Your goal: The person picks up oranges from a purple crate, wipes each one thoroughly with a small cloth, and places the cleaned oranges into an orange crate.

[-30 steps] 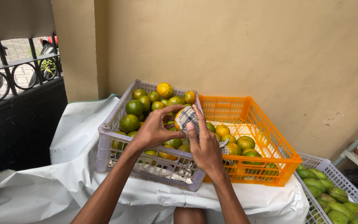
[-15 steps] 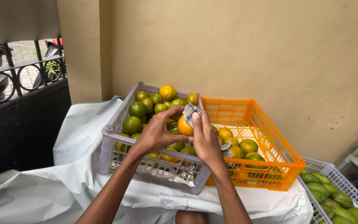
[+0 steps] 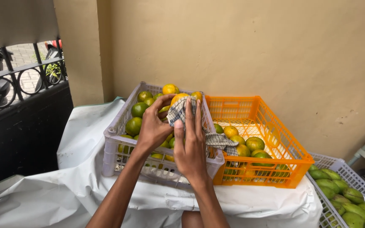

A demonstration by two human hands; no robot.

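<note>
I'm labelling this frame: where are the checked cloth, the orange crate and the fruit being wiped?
checked cloth (image 3: 178, 110), head view, on the part draped over the fruit.
orange crate (image 3: 259, 174), head view, on its front wall.
orange fruit (image 3: 178, 97), head view, on its bare top.

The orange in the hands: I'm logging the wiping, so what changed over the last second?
The checked cloth went from behind the orange to over its front, under the right hand. The left hand still cups it. Both crates stayed put.
</note>
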